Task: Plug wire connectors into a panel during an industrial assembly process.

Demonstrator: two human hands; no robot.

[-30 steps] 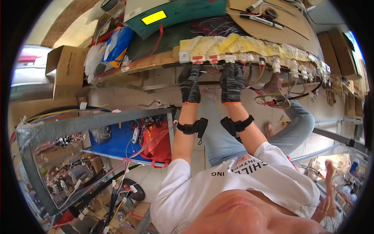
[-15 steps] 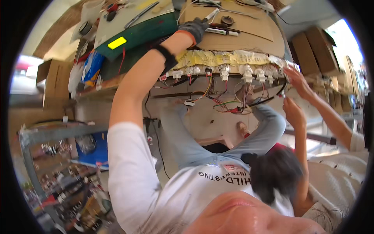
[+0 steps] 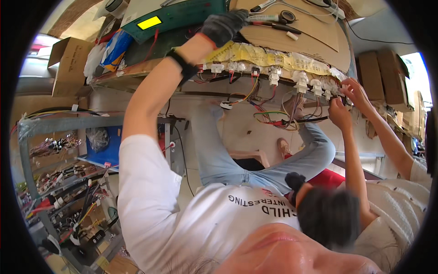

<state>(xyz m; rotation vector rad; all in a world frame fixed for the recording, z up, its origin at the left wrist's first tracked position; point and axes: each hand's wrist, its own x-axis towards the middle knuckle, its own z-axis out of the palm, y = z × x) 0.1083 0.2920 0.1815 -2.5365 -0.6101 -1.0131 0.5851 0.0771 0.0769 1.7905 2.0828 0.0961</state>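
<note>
My left hand [image 3: 223,27], in a dark grey glove with a black wrist strap, reaches far across the bench onto a cardboard sheet [image 3: 315,36]. Its fingers curl around the near end of a grey marker-like tool [image 3: 267,18]. My right hand [image 3: 295,181], in a black glove, lies low by my lap on the jeans, half hidden behind a co-worker's dark hair, so its fingers do not show. A row of white connectors [image 3: 301,80] with coloured wires [image 3: 269,114] hangs along the bench edge below yellow tape [image 3: 255,55].
A co-worker at the right has two bare hands [image 3: 346,100] on the right end of the connector row. A green case with a yellow label [image 3: 182,18] lies at the back. A cardboard box [image 3: 68,64] and a metal rack with wire harnesses [image 3: 59,182] stand at the left.
Both my gloved hands left the connector row. The left rose to the tools on the cardboard and the right dropped to my lap. The co-worker's head and hands came in from the right.
</note>
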